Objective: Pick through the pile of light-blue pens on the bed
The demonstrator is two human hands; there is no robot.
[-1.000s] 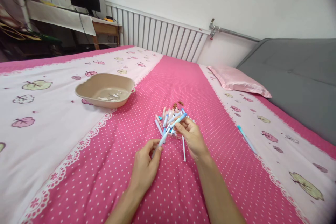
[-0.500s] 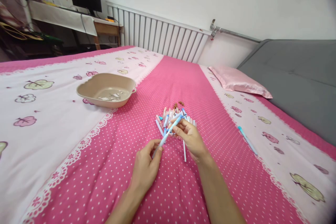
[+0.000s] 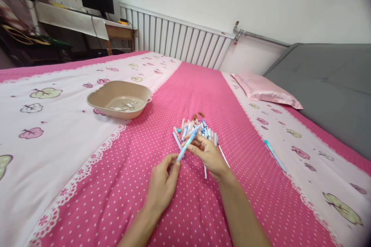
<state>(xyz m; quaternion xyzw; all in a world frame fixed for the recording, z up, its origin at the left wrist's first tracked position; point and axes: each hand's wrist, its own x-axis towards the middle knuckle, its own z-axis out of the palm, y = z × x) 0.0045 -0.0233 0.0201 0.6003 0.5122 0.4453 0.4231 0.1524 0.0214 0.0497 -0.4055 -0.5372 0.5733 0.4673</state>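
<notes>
Both hands hold one light-blue pen (image 3: 185,148) above the pink dotted bedspread (image 3: 185,208). My left hand (image 3: 162,183) pinches its lower end. My right hand (image 3: 209,155) grips its upper part near the blue cap. Just behind the hands lies a pile of blue and pink pens (image 3: 193,130), with small brown bits at its far edge. A thin white refill (image 3: 205,170) lies beside my right wrist.
A beige heart-shaped basin (image 3: 119,100) with a few small pieces inside stands to the left. A lone blue pen (image 3: 274,155) lies on the right band of the bedspread. A pink pillow (image 3: 268,92), a grey headboard (image 3: 327,85) and a white radiator (image 3: 176,40) are behind.
My right hand has slid down the pen toward me, and the pen's cap end has dropped lower over the pile. The left hand stays where it was.
</notes>
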